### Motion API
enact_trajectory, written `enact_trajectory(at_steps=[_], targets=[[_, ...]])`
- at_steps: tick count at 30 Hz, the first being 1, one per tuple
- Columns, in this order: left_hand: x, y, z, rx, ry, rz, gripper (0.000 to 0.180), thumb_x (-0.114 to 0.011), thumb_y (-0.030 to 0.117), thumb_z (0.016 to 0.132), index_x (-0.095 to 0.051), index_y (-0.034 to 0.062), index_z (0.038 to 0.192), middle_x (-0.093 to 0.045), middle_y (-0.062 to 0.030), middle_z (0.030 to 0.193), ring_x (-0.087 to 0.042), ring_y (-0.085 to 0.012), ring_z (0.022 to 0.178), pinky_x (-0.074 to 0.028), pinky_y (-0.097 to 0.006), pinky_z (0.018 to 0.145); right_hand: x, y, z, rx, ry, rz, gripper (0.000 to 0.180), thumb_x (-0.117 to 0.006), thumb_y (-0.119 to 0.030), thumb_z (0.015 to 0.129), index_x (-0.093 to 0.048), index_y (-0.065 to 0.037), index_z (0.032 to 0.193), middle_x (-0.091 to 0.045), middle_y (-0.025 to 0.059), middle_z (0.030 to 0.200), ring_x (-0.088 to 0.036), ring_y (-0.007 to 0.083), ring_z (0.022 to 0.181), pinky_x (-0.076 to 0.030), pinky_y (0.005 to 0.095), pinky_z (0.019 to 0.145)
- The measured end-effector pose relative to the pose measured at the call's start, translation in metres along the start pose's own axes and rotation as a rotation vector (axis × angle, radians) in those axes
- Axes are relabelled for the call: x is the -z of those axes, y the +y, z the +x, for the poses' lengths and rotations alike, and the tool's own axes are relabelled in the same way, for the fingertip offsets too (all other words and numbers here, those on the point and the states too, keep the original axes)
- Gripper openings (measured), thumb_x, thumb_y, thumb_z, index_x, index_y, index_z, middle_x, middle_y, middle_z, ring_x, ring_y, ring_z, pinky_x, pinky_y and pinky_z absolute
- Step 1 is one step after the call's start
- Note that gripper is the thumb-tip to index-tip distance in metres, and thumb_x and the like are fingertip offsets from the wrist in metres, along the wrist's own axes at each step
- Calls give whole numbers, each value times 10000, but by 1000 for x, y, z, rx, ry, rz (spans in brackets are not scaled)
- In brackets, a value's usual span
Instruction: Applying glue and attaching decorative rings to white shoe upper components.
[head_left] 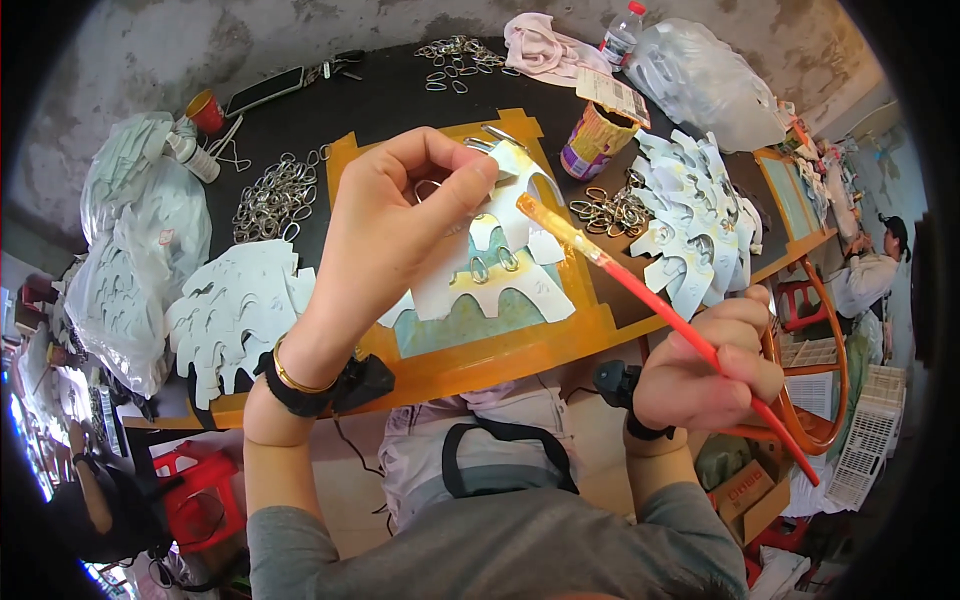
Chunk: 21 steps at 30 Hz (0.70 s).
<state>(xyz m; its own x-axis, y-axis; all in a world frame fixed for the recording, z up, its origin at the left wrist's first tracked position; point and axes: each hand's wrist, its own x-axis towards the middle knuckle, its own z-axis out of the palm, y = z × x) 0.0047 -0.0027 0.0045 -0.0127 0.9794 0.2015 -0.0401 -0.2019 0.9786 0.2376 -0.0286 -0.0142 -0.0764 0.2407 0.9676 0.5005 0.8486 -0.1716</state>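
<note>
My left hand (pixel 410 200) is closed in a pinch, thumb and forefinger on a small tab at the upper end of a white cut-out sheet piece (pixel 535 300). Metal rings (pixel 495 266) lie on the pieces, near yellowish glue-like smears. Another ring (pixel 428 189) shows beside my left fingers. My right hand (pixel 708 370) is wrapped round the handle of a red brush (pixel 650 297). Its yellow-stained tip points at the white pieces, close to my left fingertips. Under the pieces is a greenish board (pixel 425 335) edged with orange-brown tape (pixel 590 335). My left palm hides part of the pieces.
A yellow-crusted tin (pixel 590 145) stands behind the brush. Stacked white pieces (pixel 235 310) lie left, glue-marked pieces (pixel 695 225) right. Metal ring piles (pixel 278 195) flank the board. Plastic bags (pixel 140 240), a bottle (pixel 622 38) and a pink cloth (pixel 550 48) sit around the table. Another person (pixel 870 270) sits far right.
</note>
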Motion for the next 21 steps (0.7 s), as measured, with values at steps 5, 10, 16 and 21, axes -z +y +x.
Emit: enact_trajectory(at_steps=[5, 10, 16, 21], targets=[[-3, 4, -4, -3, 11, 50, 155, -641, 166, 851, -599, 18, 863, -595, 0, 785, -524, -30, 720, -419, -173, 671, -6, 4, 3, 27, -17, 65, 280, -281, -332, 987, -417, -103, 904, -469, 26, 555, -387, 153, 590, -325, 375, 678], [-4, 1, -4, -60, 28, 86, 180, -652, 169, 840, -613, -6, 854, -613, -5, 764, -539, -38, 693, -435, -186, 626, -3, 5, 4, 18, -74, 70, 257, -283, -326, 997, -421, -110, 985, -605, 9, 661, -473, 152, 571, -319, 323, 625], [-3, -1, -4, -84, 4, 122, 160, -656, 166, 852, -595, 19, 867, -598, 10, 784, -525, -23, 710, -422, -167, 647, -4, 6, 6, -15, -94, 82, 237, -295, -295, 993, -427, -98, 989, -615, 24, 669, -475, 155, 573, -329, 332, 632], [-4, -2, -4, -81, 2, 129, 154, -651, 161, 856, -596, 18, 872, -597, 10, 787, -526, -22, 716, -421, -168, 653, -6, 9, 5, -8, -87, 123, 181, -315, -226, 978, -422, -80, 978, -615, 34, 669, -490, 165, 591, -350, 333, 659]])
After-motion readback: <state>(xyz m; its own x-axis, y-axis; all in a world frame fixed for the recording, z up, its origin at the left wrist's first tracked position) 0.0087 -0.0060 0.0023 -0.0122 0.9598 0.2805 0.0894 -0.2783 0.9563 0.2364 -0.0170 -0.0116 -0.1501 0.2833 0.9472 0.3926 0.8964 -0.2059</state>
